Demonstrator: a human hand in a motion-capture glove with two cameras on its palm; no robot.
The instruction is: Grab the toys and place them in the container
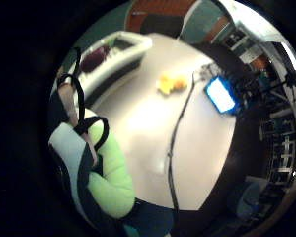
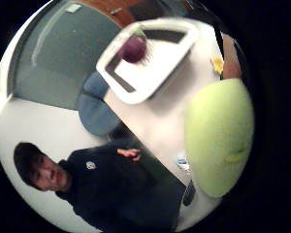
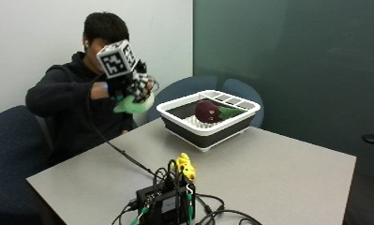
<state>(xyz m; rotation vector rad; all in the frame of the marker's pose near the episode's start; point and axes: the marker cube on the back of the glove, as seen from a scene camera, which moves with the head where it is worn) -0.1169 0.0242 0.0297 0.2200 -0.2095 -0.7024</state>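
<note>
In the upper left of the outside view, the gloved right hand (image 3: 131, 89) is raised above the tabletop (image 3: 280, 173), its fingers curled around a light green toy (image 3: 133, 105) that bulges out beneath the palm. Right of it, in the middle of the frame, the white container (image 3: 209, 118) with dark walls stands on the tabletop and holds a dark red toy (image 3: 205, 111) beside something green. Lower centre, a yellow toy (image 3: 185, 166) lies on the tabletop, just behind a black box (image 3: 163, 201) with cables.
</note>
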